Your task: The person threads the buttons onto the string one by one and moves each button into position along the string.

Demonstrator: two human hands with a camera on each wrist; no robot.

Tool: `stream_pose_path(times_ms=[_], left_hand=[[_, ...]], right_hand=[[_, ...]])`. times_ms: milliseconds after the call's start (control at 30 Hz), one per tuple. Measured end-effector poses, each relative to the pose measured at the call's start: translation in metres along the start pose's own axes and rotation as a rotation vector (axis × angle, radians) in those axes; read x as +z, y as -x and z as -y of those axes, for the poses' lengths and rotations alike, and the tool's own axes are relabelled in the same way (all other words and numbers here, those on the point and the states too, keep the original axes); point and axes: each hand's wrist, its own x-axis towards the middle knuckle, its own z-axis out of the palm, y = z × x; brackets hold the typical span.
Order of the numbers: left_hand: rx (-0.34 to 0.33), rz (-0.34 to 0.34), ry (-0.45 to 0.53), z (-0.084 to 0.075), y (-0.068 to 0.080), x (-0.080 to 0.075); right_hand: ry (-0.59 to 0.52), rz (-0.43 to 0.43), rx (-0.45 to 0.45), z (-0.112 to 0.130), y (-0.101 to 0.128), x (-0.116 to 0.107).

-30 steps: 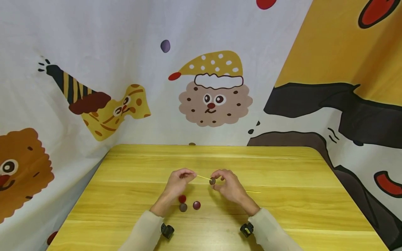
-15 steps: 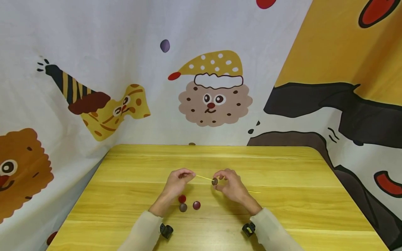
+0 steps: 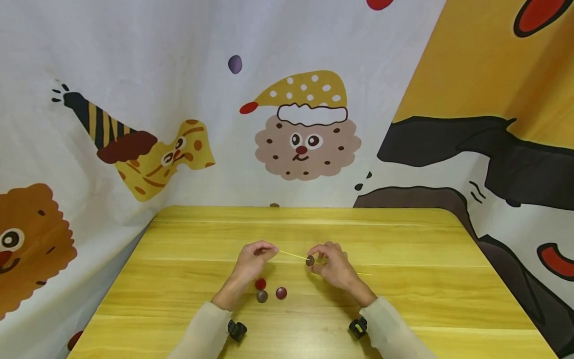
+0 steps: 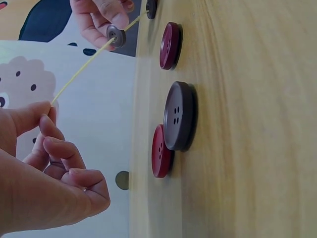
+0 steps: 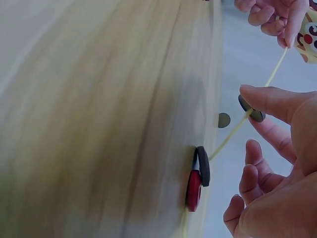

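Observation:
My left hand point(image 3: 252, 260) pinches the end of a taut yellow string point(image 4: 79, 73) between thumb and forefinger. The string runs across to my right hand point(image 3: 334, 264), passing through a dark brown button point(image 5: 252, 108). Thumb and forefinger of the right hand grip that button by its edges, above the table. Further along the string, in the right wrist view, a dark button point(image 5: 203, 166) and a red button point(image 5: 193, 190) rest together on the table. In the head view the right hand hides them.
Near my left forearm lie a red button point(image 3: 260, 284), a grey-brown button point(image 3: 262, 296) and a maroon button point(image 3: 281, 293). The grey-brown one overlaps the red one in the left wrist view. A printed curtain point(image 3: 202, 55) hangs behind the wooden table point(image 3: 426, 294).
My right hand has slid a little to the right with the brown button, lengthening the stretch of string between the hands. The left hand has hardly moved.

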Motion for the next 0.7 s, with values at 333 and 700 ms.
stream_pose_path(times_ms=[333, 700], left_hand=[[0.007, -0.004, 0.002, 0.001, -0.001, -0.001], [-0.008, -0.02, -0.017, -0.013, 0.007, 0.0]], right_hand=[[0.027, 0.009, 0.019, -0.006, 0.003, -0.003], [0.031, 0.016, 0.038, -0.015, 0.007, -0.008]])
